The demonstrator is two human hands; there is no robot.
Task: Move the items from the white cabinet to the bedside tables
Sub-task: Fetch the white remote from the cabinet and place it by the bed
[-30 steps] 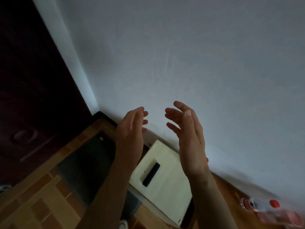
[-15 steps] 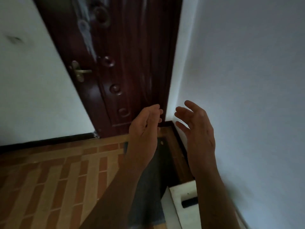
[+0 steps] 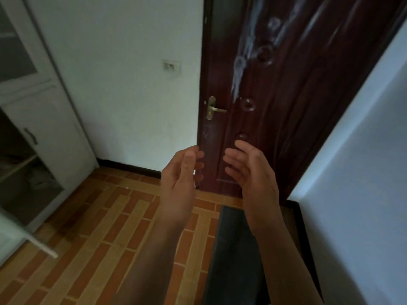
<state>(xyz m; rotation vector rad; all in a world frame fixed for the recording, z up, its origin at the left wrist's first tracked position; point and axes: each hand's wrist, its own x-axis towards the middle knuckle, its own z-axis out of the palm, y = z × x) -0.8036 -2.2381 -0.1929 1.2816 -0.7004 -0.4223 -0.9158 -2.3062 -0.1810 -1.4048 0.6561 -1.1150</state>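
Observation:
My left hand [image 3: 180, 181] and my right hand [image 3: 253, 179] are raised side by side in front of me, palms turned toward each other, fingers loosely bent and holding nothing. The white cabinet [image 3: 41, 128] stands at the left edge of the view, well to the left of both hands. Its lower door with a dark handle [image 3: 30, 136] hangs open, and dim shelves show inside; what lies on them is too dark to tell. No bedside table is in view.
A dark red door [image 3: 286, 95] with a brass handle [image 3: 214, 108] is straight ahead. A dark mat [image 3: 235, 249] lies on the brick-pattern floor [image 3: 99, 227] below my right arm. A white wall [image 3: 363, 183] closes the right side.
The view has swung left from the right-hand wall and the white bedside table to the door and the cabinet. Both hands stay raised and empty in the same pose.

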